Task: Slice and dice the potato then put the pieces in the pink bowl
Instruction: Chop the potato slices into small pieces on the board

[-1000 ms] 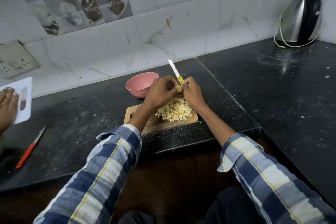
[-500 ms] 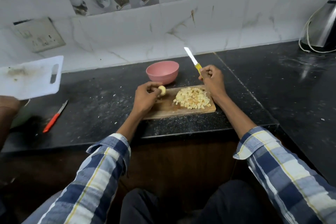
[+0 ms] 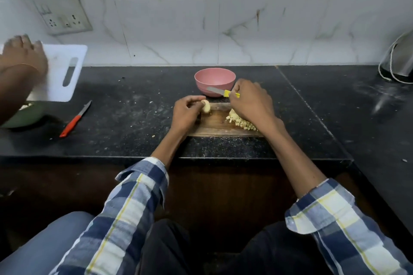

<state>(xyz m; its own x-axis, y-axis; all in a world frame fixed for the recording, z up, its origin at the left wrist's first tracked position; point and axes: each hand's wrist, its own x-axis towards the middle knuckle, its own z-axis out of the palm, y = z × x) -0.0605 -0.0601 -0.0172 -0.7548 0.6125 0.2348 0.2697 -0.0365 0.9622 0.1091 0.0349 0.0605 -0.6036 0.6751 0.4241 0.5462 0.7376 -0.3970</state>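
Wooden board [image 3: 214,126] on the dark desk [image 3: 125,123] carries the diced pile [image 3: 242,121] at its right, while the last potato piece [image 3: 206,106] is pinched at the board's left by the left hand [image 3: 186,114]. The yellow-handled knife [image 3: 222,92] is gripped in the right hand [image 3: 251,101], blade lying across the front of the pink bowl [image 3: 214,79], which looks empty. So small a piece could slip or bring fingertips under the blade, and cubes could be swept off the board's near edge by the right wrist

— Where does the wooden board [image 3: 214,126] sit?
— On the counter [image 3: 134,118], dead centre. The bowl [image 3: 214,81] stands just behind it, at twelve o'clock.
— And on the board?
— The potato piece [image 3: 206,106] at its ten o'clock corner, the diced heap [image 3: 242,121] toward three.
— Further out?
— At nine o'clock lies a second knife [image 3: 76,119]; behind that, a plastic board [image 3: 64,71]. The kettle [image 3: 400,62] stands far off at two.
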